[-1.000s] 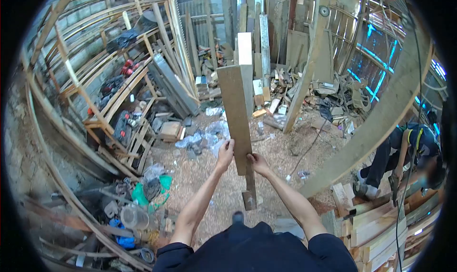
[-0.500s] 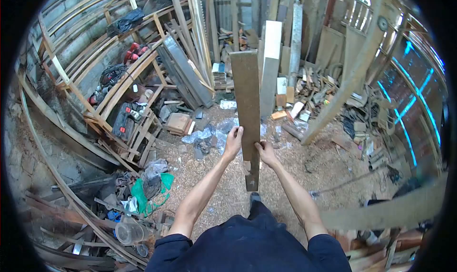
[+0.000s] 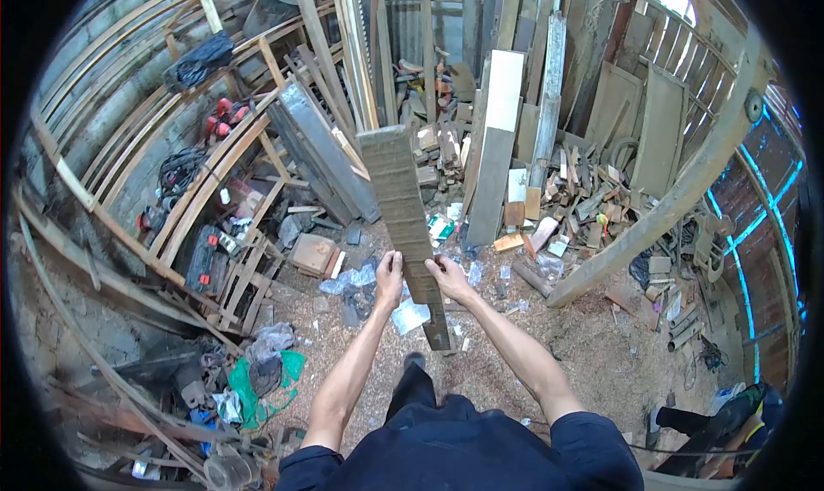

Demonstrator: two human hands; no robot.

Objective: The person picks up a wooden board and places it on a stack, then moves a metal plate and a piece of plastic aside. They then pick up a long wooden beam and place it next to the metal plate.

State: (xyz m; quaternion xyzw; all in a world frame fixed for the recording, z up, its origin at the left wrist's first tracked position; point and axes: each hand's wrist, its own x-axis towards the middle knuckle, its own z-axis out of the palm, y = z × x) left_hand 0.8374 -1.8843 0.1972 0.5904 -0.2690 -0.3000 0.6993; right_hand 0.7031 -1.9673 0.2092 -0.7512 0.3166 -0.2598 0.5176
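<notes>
A long brown wooden board (image 3: 399,195) is held up in front of me, its top leaning to the left. My left hand (image 3: 390,278) grips its left edge, thumb up along the side. On the opposite edge, a little below mid-length, my right hand (image 3: 448,278) is closed round the wood. The board's lower end hangs above the floor near my shoe (image 3: 415,360). Fingers behind the board are partly hidden.
Wood shavings and plastic scraps cover the floor (image 3: 506,362). A wooden rack (image 3: 232,160) with tools stands left. Planks (image 3: 493,148) lean at the back beside a pile of offcuts (image 3: 592,190). A curved beam (image 3: 687,208) rises on the right. Part of a person (image 3: 721,431) shows lower right.
The board has tilted, its top swinging left and its face turning more toward me. Both hands still hold it and have shifted left. A person has come into view at the lower right.
</notes>
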